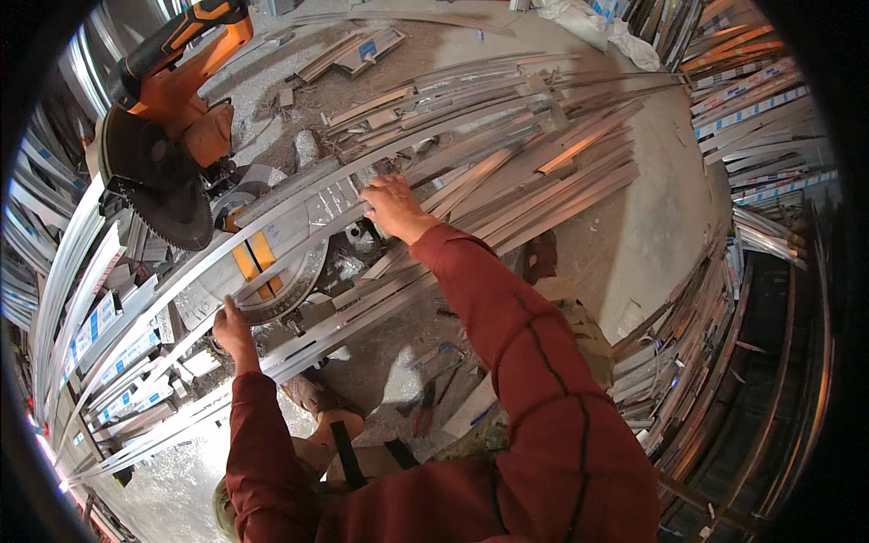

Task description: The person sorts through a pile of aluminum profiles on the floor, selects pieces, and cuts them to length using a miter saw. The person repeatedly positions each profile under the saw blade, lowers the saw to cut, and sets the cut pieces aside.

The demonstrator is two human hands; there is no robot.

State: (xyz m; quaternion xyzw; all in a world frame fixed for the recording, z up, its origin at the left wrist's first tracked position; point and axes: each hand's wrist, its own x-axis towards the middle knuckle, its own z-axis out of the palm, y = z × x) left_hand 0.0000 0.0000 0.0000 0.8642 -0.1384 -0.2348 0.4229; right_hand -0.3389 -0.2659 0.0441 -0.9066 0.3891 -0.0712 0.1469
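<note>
A long, thin metal profile strip [303, 251] lies across the round table [204, 285] of a miter saw. My left hand [236, 337] is closed on the strip at the near left side of the table, thumb up. Farther right, my right hand [395, 207] is closed around the strip by the saw's fence [281, 210]. The orange and black saw head [186, 100] is raised at the upper left, its toothed blade [176, 213] above the table's back left. Yellow inserts [246, 261] flank the slot in the table.
Long metal profiles [543, 185] lie piled to the right of the saw. More stand or lie stacked at the left [68, 317] and far right [751, 113]. Pliers with red handles [424, 412] and offcuts rest on the dusty floor by my feet.
</note>
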